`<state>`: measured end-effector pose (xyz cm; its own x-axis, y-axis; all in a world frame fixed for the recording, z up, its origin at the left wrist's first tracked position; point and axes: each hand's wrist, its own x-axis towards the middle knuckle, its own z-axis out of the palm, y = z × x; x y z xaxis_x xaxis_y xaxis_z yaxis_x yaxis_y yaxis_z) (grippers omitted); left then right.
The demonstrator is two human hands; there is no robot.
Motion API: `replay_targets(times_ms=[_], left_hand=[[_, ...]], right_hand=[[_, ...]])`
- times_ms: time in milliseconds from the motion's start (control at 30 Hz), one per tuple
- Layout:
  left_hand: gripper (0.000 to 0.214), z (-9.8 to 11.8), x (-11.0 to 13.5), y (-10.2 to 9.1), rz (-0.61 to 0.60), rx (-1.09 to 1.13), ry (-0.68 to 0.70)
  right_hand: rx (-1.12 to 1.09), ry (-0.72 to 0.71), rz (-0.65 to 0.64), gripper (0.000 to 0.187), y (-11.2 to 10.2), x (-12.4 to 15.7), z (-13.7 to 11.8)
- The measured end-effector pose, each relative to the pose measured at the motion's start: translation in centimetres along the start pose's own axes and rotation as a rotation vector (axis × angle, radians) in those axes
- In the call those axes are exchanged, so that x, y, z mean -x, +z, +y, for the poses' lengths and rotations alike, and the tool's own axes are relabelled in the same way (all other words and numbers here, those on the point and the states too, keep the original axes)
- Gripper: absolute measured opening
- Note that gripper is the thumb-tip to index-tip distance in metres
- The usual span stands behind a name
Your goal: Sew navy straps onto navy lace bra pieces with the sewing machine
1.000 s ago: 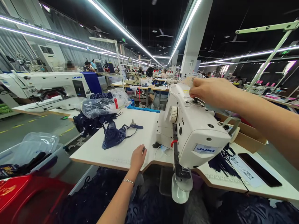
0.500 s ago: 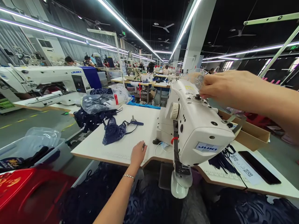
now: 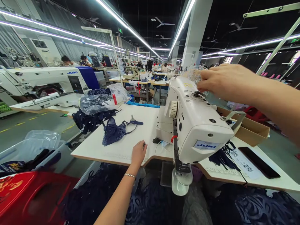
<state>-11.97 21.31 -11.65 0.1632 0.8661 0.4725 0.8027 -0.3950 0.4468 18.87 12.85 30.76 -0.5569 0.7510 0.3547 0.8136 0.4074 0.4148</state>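
My left hand (image 3: 138, 152) rests low over the white table (image 3: 93, 151), its fingers closed around a small dark metal piece (image 3: 144, 144) that barely shows. To the right stands a white JUKI sewing machine (image 3: 199, 125). My right hand (image 3: 217, 80) reaches over its top with fingers pinched just above the dark bobbin winder (image 3: 197, 93); what lies between the fingertips is hidden. A navy lace bra (image 3: 114, 132) lies on the table left of the machine, its strap reaching a dark blue flat tool (image 3: 136, 123).
Behind the bra are plastic-bagged dark garments (image 3: 96, 104). A black phone (image 3: 259, 162), a printed paper (image 3: 243, 164) and navy straps (image 3: 222, 159) lie right of the machine, near a cardboard box (image 3: 253, 131). A red stool (image 3: 35, 197) stands at lower left.
My right hand appears slightly lower and further left against the machine's top, its fingers still pinched. The left hand keeps its place, and the whole view has shifted slightly.
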Motion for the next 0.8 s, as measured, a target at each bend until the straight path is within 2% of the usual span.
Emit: replay_targets(times_ms=[167,300,400,467,667,733,800], left_hand=[[0.032,0.1,0.1,-0.2,0.006,0.028,0.006],[0.032,0.2,0.0,-0.3,0.009,0.062,0.000],[0.032,0.3,0.0,-0.3,0.015,0.100,-0.017],[0.032,0.4,0.0,-0.3,0.026,0.131,-0.041],[0.032,0.9,0.0,-1.2,0.105,0.253,-0.170],[0.032,1.3,0.3,-1.7,0.140,0.298,-0.217],[0.031,2.0,1.1,-2.5,0.153,0.346,-0.250]], right_hand=[[-0.023,-0.053,0.034,0.017,0.5,-0.6,-0.6],[0.088,0.076,-0.070,0.013,0.0,1.8,0.4],[-0.048,0.133,-0.191,0.016,0.1,3.4,1.2],[-0.178,0.106,-0.201,0.023,0.6,3.5,1.2],[-0.414,0.112,-0.010,0.030,1.7,2.3,0.0],[-0.544,0.212,0.048,0.033,1.7,3.5,-0.1],[-0.803,0.378,0.190,0.037,1.8,6.1,-0.2]])
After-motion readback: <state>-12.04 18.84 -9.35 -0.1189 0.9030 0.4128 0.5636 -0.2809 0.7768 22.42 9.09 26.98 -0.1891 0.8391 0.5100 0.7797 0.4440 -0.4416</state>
